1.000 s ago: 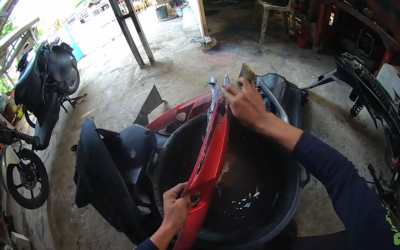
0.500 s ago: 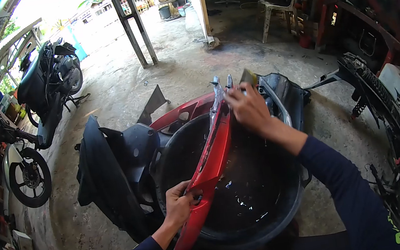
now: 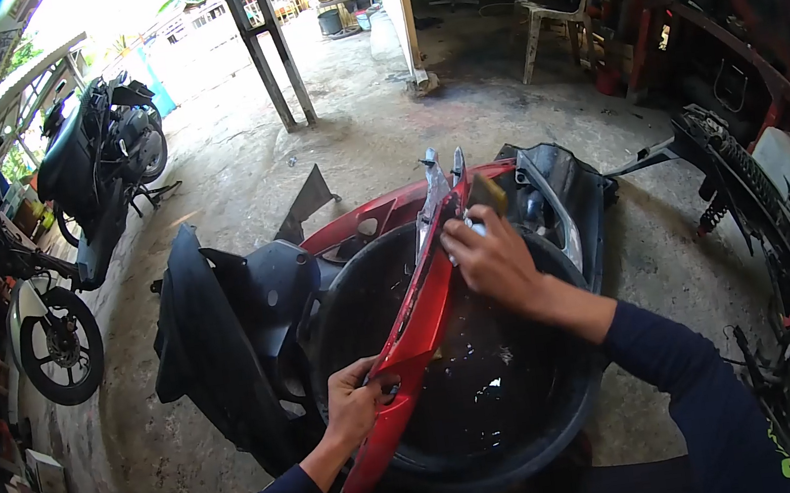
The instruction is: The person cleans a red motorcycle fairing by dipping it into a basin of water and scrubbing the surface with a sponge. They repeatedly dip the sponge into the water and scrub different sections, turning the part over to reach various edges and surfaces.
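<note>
A long red motorcycle body panel (image 3: 423,320) slants over a round black tub (image 3: 589,391) that has dark water in it. My left hand (image 3: 350,407) is closed around the panel's lower part, beside a hole in it. Closed too, my right hand (image 3: 491,252) is at the panel's upper right edge, pinching a flat yellowish, dark-sided pad (image 3: 491,192) whose exact kind I cannot make out. Something pale shows between its fingers. The panel's upper end has silvery-grey prongs (image 3: 433,182).
Black plastic body parts (image 3: 213,340) lean at the tub's left. Behind it lie another red panel (image 3: 352,220) and a dark part with a grey bar (image 3: 563,199). A motorcycle (image 3: 93,186) stands at left, a stripped frame (image 3: 758,199) at right, a chair (image 3: 564,15) farther back.
My right hand has slid down and slightly right along the panel's edge, with the pad in it. My left hand keeps its hold in the same place.
</note>
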Motion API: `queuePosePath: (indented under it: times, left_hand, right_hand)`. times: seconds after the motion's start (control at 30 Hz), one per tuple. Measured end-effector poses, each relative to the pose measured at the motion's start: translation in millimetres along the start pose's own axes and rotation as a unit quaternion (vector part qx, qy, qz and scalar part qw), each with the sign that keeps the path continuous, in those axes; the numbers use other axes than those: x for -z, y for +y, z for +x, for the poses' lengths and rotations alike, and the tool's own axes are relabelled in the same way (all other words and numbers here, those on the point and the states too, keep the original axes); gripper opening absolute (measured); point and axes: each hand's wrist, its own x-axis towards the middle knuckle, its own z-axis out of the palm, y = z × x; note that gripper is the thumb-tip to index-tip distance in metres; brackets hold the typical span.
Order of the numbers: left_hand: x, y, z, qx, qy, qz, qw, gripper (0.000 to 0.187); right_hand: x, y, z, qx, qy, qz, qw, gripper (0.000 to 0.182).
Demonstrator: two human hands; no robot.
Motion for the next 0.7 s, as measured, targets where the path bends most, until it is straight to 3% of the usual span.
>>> queuePosePath:
  times: [0.1,0.27,0.37,0.4,0.47,0.6,0.7]
  left_hand:
    - [-0.1,4.0,3.3,0.013,-0.024,-0.015,1.0,0.046]
    - [-3.3,7.0,7.4,0.005,-0.021,-0.015,1.0,0.047]
    - [-1.9,8.2,9.4,0.015,-0.026,-0.011,0.999,0.047]
    - [-2.2,13.0,11.4,0.015,-0.032,-0.016,0.999,0.047]
    - [-9.9,21.0,15.8,0.006,-0.025,-0.011,1.0,0.047]
    - [-16.3,25.0,18.5,0.008,-0.024,-0.051,0.998,0.047]
    - [-21.2,35.0,19.1,0.011,-0.02,-0.042,0.999,0.047]
  right_hand:
    - [-0.4,32.8,17.6,-0.045,-0.005,-0.011,0.999,0.032]
    - [29.5,-53.1,-28.3,0.042,-0.03,0.069,0.996,0.044]
    - [25.9,-20.5,-7.3,0.018,-0.049,0.035,0.998,0.045]
    - [24.7,-9.2,4.2,0.0,-0.029,0.022,0.999,0.038]
    - [24.7,-23.6,4.0,-0.009,-0.054,0.023,0.998,0.038]
    - [57.1,-80.7,-8.5,0.062,-0.046,0.099,0.992,0.04]
    - [55.8,-50.1,14.1,-0.018,-0.1,0.114,0.988,0.042]
